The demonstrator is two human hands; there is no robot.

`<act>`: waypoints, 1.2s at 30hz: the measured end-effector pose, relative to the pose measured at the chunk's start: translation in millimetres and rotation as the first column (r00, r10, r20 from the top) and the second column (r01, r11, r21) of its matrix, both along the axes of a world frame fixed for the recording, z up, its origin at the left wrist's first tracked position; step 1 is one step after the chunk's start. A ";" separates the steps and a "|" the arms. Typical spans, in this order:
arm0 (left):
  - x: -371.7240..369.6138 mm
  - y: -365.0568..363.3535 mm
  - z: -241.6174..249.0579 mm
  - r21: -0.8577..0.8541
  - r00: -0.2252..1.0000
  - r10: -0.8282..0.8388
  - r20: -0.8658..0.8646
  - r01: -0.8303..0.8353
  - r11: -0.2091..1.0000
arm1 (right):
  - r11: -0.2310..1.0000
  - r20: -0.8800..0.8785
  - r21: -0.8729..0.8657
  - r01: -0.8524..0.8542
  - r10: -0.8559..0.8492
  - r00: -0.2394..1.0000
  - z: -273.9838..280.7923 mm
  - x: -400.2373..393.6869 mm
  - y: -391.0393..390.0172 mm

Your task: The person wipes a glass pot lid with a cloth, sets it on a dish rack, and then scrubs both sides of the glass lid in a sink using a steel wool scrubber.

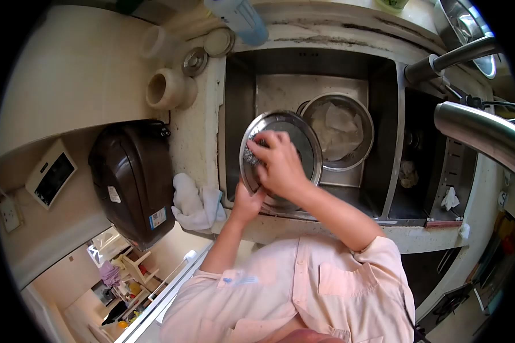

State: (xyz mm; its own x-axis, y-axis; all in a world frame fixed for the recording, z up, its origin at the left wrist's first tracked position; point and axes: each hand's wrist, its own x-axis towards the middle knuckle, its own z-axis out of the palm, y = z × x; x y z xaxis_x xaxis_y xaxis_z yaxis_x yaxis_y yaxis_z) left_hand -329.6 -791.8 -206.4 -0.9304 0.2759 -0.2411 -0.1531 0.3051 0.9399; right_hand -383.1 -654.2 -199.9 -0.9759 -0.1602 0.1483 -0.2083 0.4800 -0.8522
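Note:
Tilted over the sink is a round lid (310, 150) with a shiny metal rim. My left hand (248, 203) grips it at the lower edge, fingers partly hidden behind it. My right hand (280, 164) pinches a steel wool scrubber (258, 153) and presses it against the left part of the lid. To the right, a metal pot (370, 134) sits in the sink basin (274, 86); a pale, sheet-like piece (340, 123) lies inside. The lid overlaps the pot's left side.
A faucet (478, 126) reaches in from the right above a smaller basin holding a crumpled item (408, 174). Left of the sink stand a stone-coloured jar (165, 90), a white cloth (191, 200) and a dark brown appliance (129, 180). A blue bottle (241, 22) is behind.

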 end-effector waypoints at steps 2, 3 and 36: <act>4.4 -2.1 11.3 0.129 0.967 0.046 0.251 -0.081 0.988 | 0.990 0.072 0.079 0.120 -0.125 0.990 -19.1 -15.2 11.7; 0.7 -1.5 12.6 0.191 0.935 0.056 0.351 -0.130 0.973 | 0.964 0.082 0.176 0.198 -0.215 0.973 -20.7 -25.2 14.5; -16.4 -6.8 -8.4 0.180 0.935 0.176 0.308 -0.239 0.954 | 0.982 0.103 -0.088 0.168 -0.159 0.982 -39.9 -16.4 49.0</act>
